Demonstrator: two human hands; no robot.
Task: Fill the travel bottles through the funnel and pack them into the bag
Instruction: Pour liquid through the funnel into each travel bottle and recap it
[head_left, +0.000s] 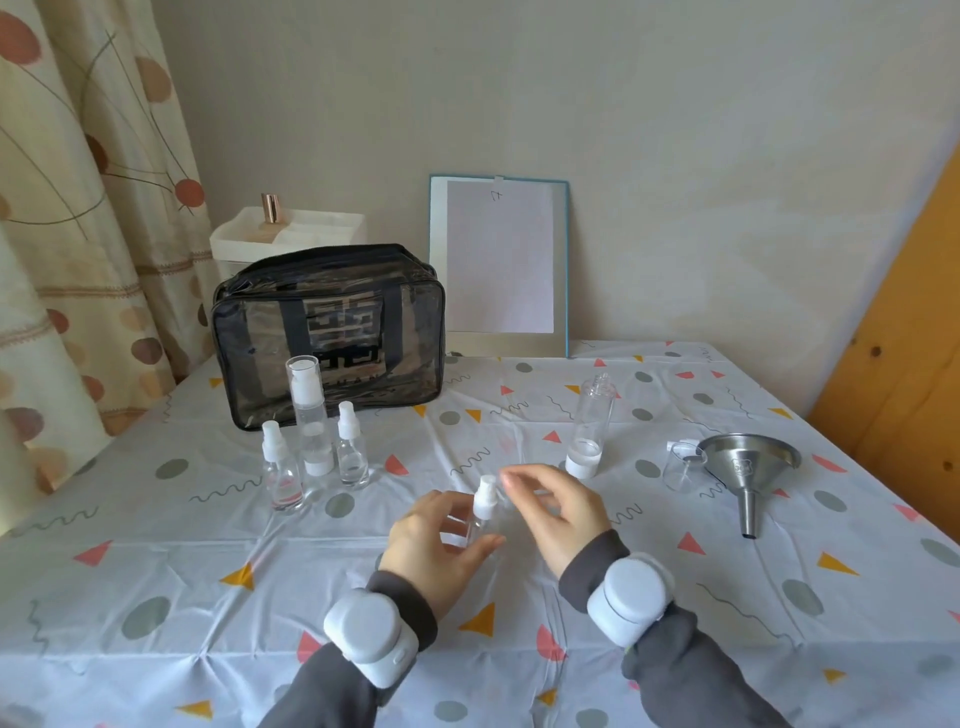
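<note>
The left hand (441, 540) grips a small spray bottle (480, 514) upright just above the table (156, 571), near the front middle, with the fingers behind it and the thumb in front. The right hand (556, 514) is just beside the bottle's white spray head with its fingers curled and the fingertips (506, 475) drawn together. I cannot tell whether they pinch something clear.

Further left, a tall pump bottle (310, 421) stands between two other spray bottles, one nearer (283, 467) and one further back (352, 452). The dark see-through bag (332, 332) stands behind them. An uncapped bottle (589, 431) stands right of centre with a little liquid at the bottom. The metal funnel (748, 467) lies on its side at the right, with a clear cap (680, 467) touching its rim. A board with paper (501, 265) leans on the wall.
</note>
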